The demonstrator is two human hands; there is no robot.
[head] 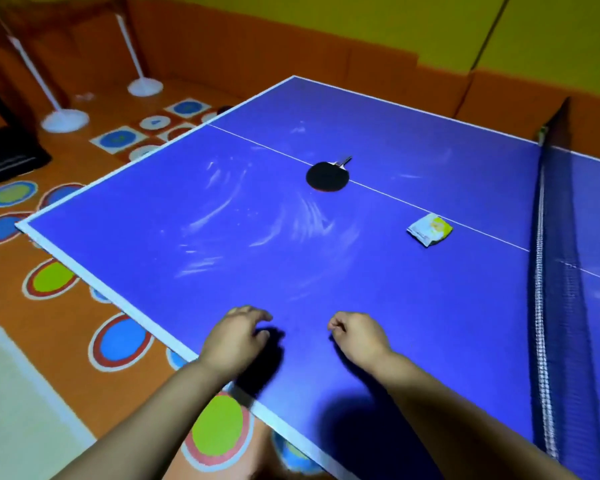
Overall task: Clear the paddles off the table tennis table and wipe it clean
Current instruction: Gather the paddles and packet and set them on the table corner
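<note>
both hands hover over the near edge of the blue worktop, holding nothing: the left hand has loosely bent fingers, the right hand has its fingers curled in. one black paddle lies flat on the white centre line, far from the hands. a small white-and-yellow packet lies to its right, nearer the net. white smears streak the surface between the paddle and the hands.

Dim, soft focus; wide-angle bowing at edges

white pole stands, circle-patterned orange floor
</note>
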